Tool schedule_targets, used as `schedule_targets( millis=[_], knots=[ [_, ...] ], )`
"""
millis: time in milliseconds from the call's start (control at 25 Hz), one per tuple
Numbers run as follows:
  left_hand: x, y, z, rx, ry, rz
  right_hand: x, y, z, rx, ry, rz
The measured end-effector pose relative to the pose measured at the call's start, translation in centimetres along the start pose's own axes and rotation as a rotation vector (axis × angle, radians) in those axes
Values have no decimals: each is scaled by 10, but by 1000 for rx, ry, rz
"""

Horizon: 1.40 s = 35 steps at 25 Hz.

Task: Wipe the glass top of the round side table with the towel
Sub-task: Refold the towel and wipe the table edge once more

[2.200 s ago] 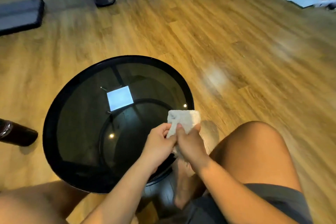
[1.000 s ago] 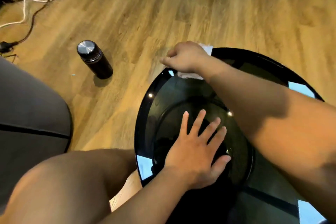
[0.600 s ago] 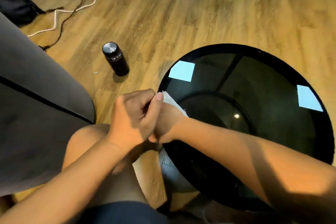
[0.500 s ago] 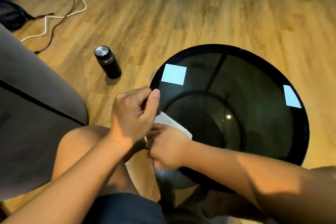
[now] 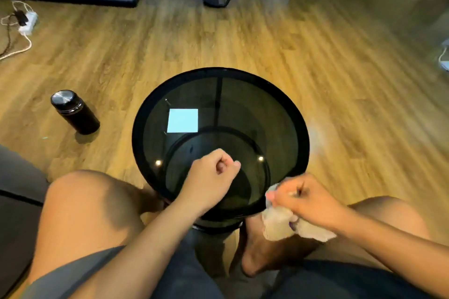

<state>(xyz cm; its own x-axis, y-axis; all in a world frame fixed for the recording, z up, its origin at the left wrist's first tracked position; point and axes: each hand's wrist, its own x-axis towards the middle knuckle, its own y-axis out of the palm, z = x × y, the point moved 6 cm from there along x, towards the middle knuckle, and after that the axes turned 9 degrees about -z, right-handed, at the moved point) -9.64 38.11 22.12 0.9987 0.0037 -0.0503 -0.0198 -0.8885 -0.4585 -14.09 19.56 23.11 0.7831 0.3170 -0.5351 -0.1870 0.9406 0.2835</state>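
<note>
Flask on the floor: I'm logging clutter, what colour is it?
The flask is black with a silver lid, best seen in the head view.

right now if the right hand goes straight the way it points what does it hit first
The right hand, gripping the towel, points left at the side table's black rim, likely first contact. Height is unclear: if it clears the rim, the left hand over the glass comes next.
</note>
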Motion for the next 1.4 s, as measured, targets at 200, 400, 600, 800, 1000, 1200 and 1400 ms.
schedule_targets(
  millis=[200, 400, 600, 800, 1000, 1200, 1400],
  knots=[
    [-25, 92, -67, -742, -366, 587, -33, -47, 57, 563, -237, -373],
    [-15, 106, -86, -587, -361, 321, -41, -80, 52, 468, -224, -582],
    [18, 116, -106, -571, -291, 222, -46, -123, 45, 32, -153, -551],
    [45, 181, -127, -702, -481, 379, -36, -178, 54, 483, -128, -458],
    [93, 235, -126, -435, -398, 394, -35, -271, 53, 83, -179, -808],
    [118, 300, -121, -137, 15, 596, -28, -334, 37, -48, -229, -829],
    [132, 357, -90, 442, 313, 593, -1, -373, 5, -933, -28, -864]
  ],
)
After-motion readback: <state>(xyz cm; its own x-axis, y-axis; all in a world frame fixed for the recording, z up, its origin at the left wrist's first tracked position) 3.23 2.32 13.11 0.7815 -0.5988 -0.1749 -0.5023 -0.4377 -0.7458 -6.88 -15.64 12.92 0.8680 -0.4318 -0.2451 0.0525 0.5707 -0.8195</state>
